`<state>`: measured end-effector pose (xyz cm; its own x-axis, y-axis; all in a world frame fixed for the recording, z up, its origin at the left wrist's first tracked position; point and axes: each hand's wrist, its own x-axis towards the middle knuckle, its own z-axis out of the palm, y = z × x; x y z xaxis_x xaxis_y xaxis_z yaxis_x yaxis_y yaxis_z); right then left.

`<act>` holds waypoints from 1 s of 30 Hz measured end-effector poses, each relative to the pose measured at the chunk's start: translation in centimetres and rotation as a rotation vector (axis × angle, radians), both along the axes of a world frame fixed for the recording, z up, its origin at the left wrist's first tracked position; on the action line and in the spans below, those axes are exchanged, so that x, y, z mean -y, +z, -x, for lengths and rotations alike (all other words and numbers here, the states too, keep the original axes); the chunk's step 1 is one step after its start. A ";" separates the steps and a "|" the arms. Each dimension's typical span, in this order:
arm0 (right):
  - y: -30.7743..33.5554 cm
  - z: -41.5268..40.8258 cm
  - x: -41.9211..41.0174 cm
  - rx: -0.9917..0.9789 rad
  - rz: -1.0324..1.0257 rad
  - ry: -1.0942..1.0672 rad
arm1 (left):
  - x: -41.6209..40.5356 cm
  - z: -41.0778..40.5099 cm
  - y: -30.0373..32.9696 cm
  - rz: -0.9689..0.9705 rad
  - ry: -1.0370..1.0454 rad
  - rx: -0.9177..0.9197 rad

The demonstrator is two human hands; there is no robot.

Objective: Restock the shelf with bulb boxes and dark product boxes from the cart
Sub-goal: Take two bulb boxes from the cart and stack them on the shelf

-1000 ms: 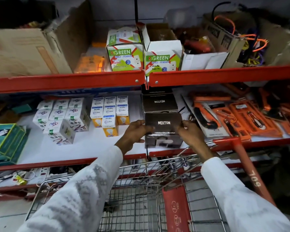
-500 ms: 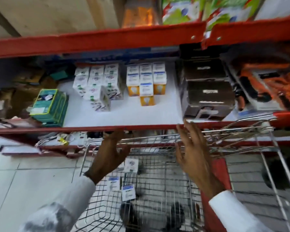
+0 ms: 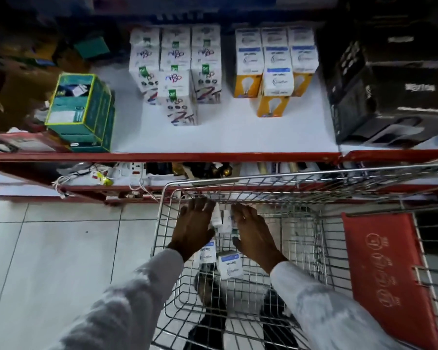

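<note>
Both my hands are down inside the wire cart [image 3: 238, 182]. My left hand [image 3: 192, 224] and my right hand [image 3: 253, 234] have their fingers stretched out on either side of small white bulb boxes [image 3: 221, 219]. I cannot tell whether they touch the boxes. Two more white-and-blue bulb boxes [image 3: 229, 263] lie on the cart floor near my wrists. On the white shelf [image 3: 225, 133] stand yellow-bottomed bulb boxes [image 3: 273, 79], white boxes with purple script [image 3: 177, 92], and stacked dark product boxes [image 3: 390, 97] at the right.
A green carton stack [image 3: 79, 109] sits at the shelf's left end. The lower shelf [image 3: 127, 173] holds power strips and cables. The cart's red seat flap [image 3: 384, 269] stands at the right. Pale floor tiles [image 3: 61, 248] lie to the cart's left.
My hands let go of the dark box, now on the shelf, and dropped into the cart. The view tilted down from the upper shelf to the cart and floor.
</note>
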<state>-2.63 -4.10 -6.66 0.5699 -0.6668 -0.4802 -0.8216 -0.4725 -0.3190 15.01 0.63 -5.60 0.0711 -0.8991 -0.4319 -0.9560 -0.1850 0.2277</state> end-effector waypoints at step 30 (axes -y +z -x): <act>26.1 -8.8 14.8 0.239 0.352 -0.153 | 9.5 -14.8 24.8 0.382 0.122 0.129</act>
<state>6.19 -18.90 19.41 0.5196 -0.8509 -0.0765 -0.8132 -0.4652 -0.3496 29.85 -8.84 19.23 0.2186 -0.9745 -0.0497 -0.9575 -0.2241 0.1815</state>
